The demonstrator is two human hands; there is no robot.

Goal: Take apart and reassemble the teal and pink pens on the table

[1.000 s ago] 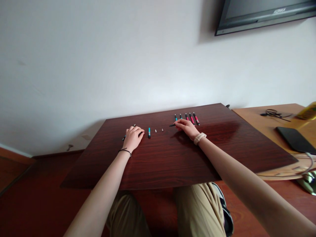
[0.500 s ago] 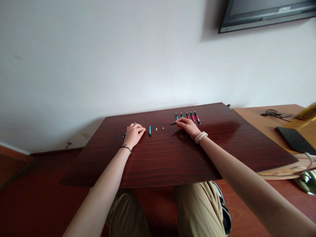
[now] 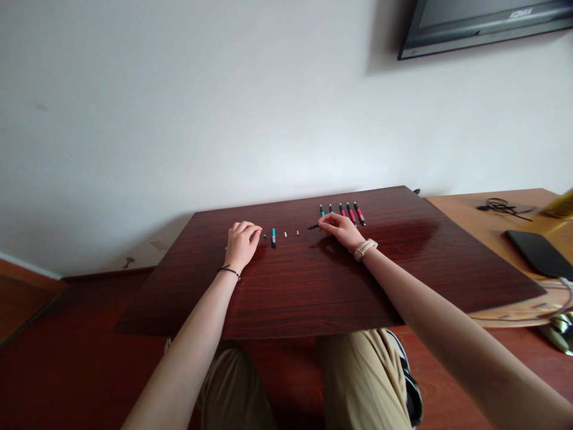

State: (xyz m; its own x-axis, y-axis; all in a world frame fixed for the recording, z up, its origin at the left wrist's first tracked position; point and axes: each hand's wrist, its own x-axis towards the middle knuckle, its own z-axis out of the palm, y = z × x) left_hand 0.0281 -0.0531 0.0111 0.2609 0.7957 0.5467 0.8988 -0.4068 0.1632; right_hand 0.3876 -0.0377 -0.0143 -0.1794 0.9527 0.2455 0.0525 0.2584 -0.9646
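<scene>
My left hand [image 3: 242,242] rests at the far middle of a dark wooden board [image 3: 313,286], fingers curled over a thin pen part whose tip shows beside it. Just right of it lie a teal pen barrel [image 3: 273,237] and two small white bits [image 3: 291,233]. My right hand [image 3: 341,229], with a pale watch on the wrist, pinches a thin black pen piece [image 3: 313,227] that points left. Beyond it a row of teal and pink pens [image 3: 341,211] lies side by side.
The board lies across my lap, close to a white wall. A light wooden table [image 3: 501,227] at the right carries a black phone [image 3: 539,253], a coiled black cable [image 3: 502,206] and a yellow object. A dark screen [image 3: 483,24] hangs at the top right.
Both hands stay in nearly the same spots. My left fingers have lifted slightly off the pen part, and the view has shifted a little.
</scene>
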